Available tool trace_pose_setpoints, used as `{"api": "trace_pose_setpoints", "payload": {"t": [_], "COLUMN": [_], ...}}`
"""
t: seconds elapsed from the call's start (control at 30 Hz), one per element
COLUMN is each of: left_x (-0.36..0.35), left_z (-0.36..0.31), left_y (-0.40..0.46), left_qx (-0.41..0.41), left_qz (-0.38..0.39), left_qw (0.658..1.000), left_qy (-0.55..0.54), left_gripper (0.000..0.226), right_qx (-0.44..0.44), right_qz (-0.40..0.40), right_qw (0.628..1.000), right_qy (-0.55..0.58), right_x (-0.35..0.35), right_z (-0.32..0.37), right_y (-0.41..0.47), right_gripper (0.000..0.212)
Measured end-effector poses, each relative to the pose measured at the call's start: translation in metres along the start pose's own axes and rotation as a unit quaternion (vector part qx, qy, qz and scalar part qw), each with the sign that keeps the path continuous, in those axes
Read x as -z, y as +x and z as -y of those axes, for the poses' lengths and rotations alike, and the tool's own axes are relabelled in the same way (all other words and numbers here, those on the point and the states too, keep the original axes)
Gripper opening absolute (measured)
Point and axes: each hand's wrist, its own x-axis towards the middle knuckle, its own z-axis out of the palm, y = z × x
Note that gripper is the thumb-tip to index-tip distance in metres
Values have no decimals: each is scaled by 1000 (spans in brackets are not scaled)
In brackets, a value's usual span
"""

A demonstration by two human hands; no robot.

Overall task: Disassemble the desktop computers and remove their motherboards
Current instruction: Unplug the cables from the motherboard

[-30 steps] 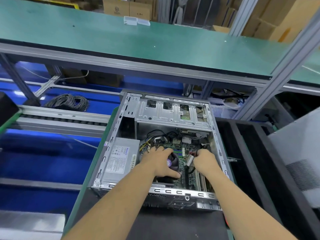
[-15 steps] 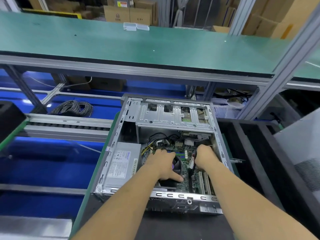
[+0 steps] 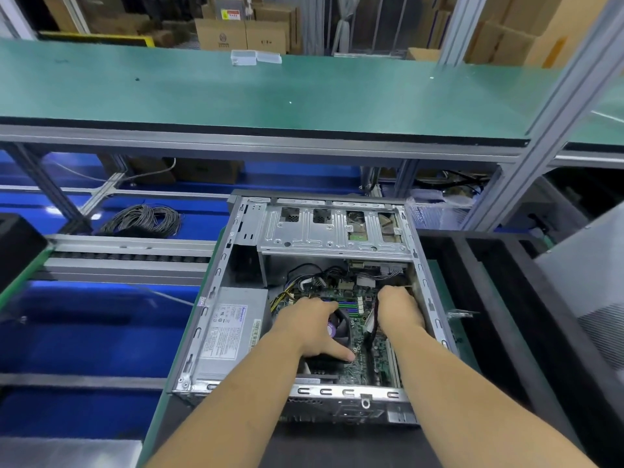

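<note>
An open desktop case [image 3: 216, 292] lies flat in front of me, its green motherboard [image 3: 358, 319] exposed on the floor of the case. My left hand [image 3: 310, 322] rests on the CPU fan [image 3: 337, 327], fingers spread and the thumb straight on the board. My right hand [image 3: 398, 309] reaches down beside the case's right wall with its fingers curled under and hidden. A flat cable [image 3: 373, 324] comes out from beneath that hand. The grey power supply [image 3: 229, 332] sits at the left, and a metal drive cage [image 3: 334, 231] spans the far end.
A green shelf [image 3: 270, 96] overhangs the bench, with clear plastic boxes [image 3: 256, 57] on it. A cable coil [image 3: 141, 219] and a roller conveyor [image 3: 128, 256] lie to the left. Black foam trays [image 3: 472, 298] stand at the right. Cardboard boxes [image 3: 243, 35] are stacked behind.
My right hand has moved away from me, deeper along the case's right wall, past the white connector it was at. My left hand has stayed on the fan.
</note>
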Motion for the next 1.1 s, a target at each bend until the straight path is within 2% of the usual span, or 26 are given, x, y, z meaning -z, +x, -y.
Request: {"api": "trace_pose_setpoints", "payload": {"t": [0.33,0.6,1.1], "left_x": [-3,-5,-1], "left_z": [1,3,0], "left_y": [3,4,1], "left_qx": [3,0,5], "left_qz": [-4,-20,-28], "left_qw": [1000,1000,999], "left_qy": [4,-6,17], "left_gripper": [108,100,100], "right_qx": [16,17,-8], "right_qz": [-13,-14,-21], "right_qw": [1000,1000,1000], "right_qy": [-13,-13,15], "right_x": [-5,-6,-16], "right_z": [-2,-4,-7], "right_y": [4,3,1], "right_gripper": [26,30,27]}}
